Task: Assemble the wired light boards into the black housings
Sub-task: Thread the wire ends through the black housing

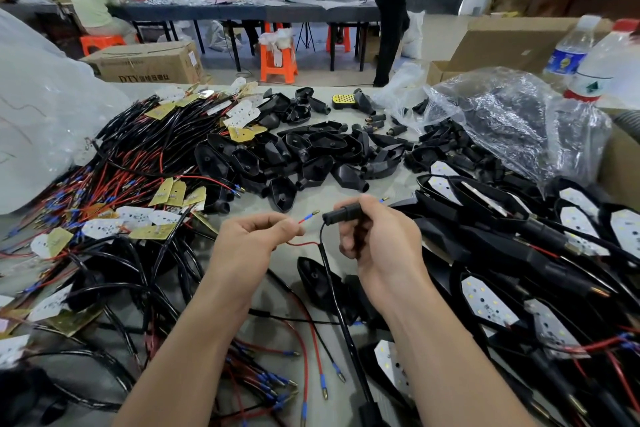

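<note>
My left hand (254,237) pinches a thin red wire (306,218) whose blue-sleeved brass tip points right. My right hand (375,239) grips a black housing stem (343,211), its open end facing the wire tip a few centimetres away. A black cable (332,288) drops from the stem toward me. Empty black housings (304,156) lie heaped in the table's middle. Wired light boards (138,218) with red and black leads are piled at the left. Housings with white LED boards fitted (575,225) are stacked at the right.
A clear plastic bag (512,114) of black parts and two water bottles (602,59) stand at the right rear. A large plastic bag (41,121) lies at the left. Cardboard boxes (149,62), orange stools and seated people are beyond the table's far edge.
</note>
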`<state>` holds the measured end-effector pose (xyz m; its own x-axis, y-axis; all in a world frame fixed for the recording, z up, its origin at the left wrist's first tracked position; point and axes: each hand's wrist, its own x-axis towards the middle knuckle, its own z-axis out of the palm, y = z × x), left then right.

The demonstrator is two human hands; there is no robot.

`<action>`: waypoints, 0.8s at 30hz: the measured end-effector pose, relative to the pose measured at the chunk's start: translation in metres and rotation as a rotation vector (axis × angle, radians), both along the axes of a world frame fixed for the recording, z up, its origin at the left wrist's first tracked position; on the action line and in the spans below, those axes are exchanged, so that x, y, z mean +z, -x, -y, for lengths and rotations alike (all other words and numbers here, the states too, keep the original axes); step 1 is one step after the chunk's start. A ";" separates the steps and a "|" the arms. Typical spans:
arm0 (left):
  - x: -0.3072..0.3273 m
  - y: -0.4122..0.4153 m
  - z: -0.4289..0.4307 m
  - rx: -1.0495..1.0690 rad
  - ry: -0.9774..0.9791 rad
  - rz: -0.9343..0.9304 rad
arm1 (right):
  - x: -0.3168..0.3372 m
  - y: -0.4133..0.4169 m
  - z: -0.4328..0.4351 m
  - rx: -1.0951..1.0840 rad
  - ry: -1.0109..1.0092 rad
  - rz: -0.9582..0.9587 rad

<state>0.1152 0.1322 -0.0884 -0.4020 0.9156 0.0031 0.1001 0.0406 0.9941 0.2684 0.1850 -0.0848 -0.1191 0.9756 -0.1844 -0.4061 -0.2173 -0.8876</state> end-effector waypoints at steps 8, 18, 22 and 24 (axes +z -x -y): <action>0.004 -0.002 0.002 -0.022 -0.009 -0.037 | 0.001 0.000 0.000 0.028 -0.005 0.023; 0.006 -0.007 0.005 0.068 -0.067 -0.244 | 0.003 0.002 0.004 0.031 -0.067 0.048; 0.008 -0.005 0.003 0.069 -0.080 -0.168 | 0.002 0.002 0.002 -0.045 -0.055 0.039; 0.009 -0.005 0.004 0.058 -0.084 -0.118 | 0.001 0.001 0.001 -0.060 -0.042 0.032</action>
